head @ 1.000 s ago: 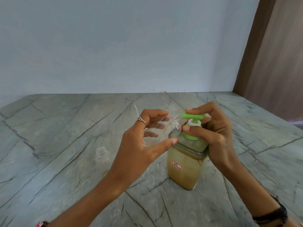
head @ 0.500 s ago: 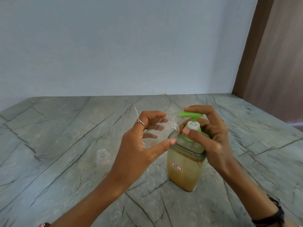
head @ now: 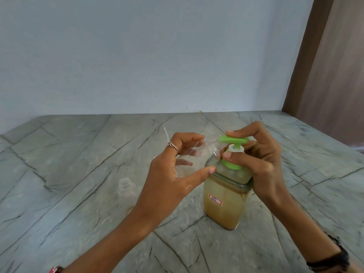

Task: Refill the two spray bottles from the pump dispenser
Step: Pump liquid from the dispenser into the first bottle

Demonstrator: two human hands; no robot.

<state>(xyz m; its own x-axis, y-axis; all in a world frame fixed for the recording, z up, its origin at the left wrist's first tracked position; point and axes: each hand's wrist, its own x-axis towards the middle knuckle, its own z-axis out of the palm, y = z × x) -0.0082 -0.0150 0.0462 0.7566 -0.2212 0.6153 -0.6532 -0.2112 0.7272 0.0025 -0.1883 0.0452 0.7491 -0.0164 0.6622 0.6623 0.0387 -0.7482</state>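
Now pumping: right hand (head: 262,164) clamped on pump dispenser (head: 228,196) head, frame centre; left hand (head: 169,174) grips clear spray bottle (head: 195,154) at spout. Keep mouth under nozzle, press slowly. Second bottle (head: 126,189) waits lower left on table (head: 69,154).

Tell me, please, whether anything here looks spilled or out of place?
No spill shows. One oddity: a thin white tube, probably a sprayer's dip tube, sticks up behind the left hand, off either bottle.
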